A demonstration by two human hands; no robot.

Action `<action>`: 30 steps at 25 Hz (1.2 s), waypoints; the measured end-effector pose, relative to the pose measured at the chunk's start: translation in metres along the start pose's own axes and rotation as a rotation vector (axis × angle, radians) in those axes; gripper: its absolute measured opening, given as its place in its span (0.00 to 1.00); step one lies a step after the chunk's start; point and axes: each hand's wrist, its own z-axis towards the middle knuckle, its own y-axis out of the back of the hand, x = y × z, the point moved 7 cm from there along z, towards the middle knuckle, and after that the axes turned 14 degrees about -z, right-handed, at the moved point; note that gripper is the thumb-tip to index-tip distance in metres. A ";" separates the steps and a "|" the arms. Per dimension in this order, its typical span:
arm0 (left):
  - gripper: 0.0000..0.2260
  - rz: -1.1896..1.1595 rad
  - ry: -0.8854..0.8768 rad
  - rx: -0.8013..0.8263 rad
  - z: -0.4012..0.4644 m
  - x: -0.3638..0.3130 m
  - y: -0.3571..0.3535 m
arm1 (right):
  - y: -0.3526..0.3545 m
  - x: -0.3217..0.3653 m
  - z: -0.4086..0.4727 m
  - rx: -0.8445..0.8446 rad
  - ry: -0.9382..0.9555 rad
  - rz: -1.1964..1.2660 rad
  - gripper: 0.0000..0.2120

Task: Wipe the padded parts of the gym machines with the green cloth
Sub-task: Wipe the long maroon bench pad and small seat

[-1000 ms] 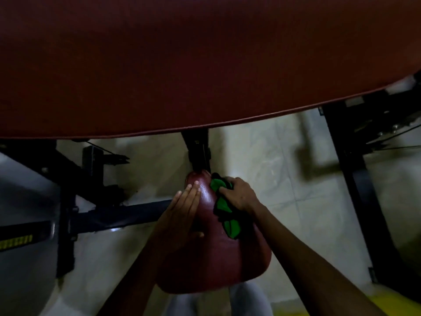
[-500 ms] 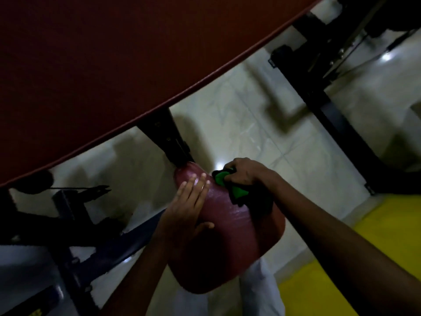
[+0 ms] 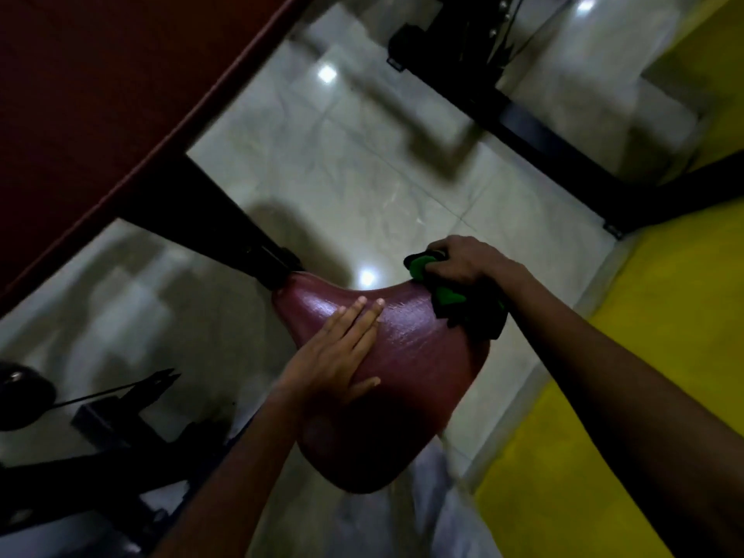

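A dark red padded seat (image 3: 406, 380) sits on a black post in the middle of the head view, its surface shiny. My left hand (image 3: 338, 356) lies flat on the seat's left side with straight fingers. My right hand (image 3: 463, 263) grips the bunched green cloth (image 3: 447, 294) at the seat's upper right edge, and part of the cloth hangs over that edge. A large dark red back pad (image 3: 100, 86) fills the upper left corner.
Black machine frame bars (image 3: 535, 126) cross the pale tiled floor at the upper right. More black frame parts and a cable (image 3: 120, 420) lie at the lower left. A yellow floor strip (image 3: 644, 316) runs along the right side.
My right hand has dragged the green cloth from the seat's narrow front across to its right edge. The view has swung and tilted, so the back pad now fills only the upper left.
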 end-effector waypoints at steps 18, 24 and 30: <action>0.42 0.152 -0.208 0.262 0.034 -0.031 -0.015 | -0.106 -0.097 -0.081 -0.226 -0.346 0.880 0.05; 0.41 0.091 -0.179 0.253 0.035 -0.027 -0.015 | -0.125 -0.093 -0.080 -0.323 -0.422 1.019 0.07; 0.41 0.071 -0.202 0.293 0.035 -0.026 -0.016 | -0.197 -0.040 -0.138 -0.453 -0.686 1.399 0.05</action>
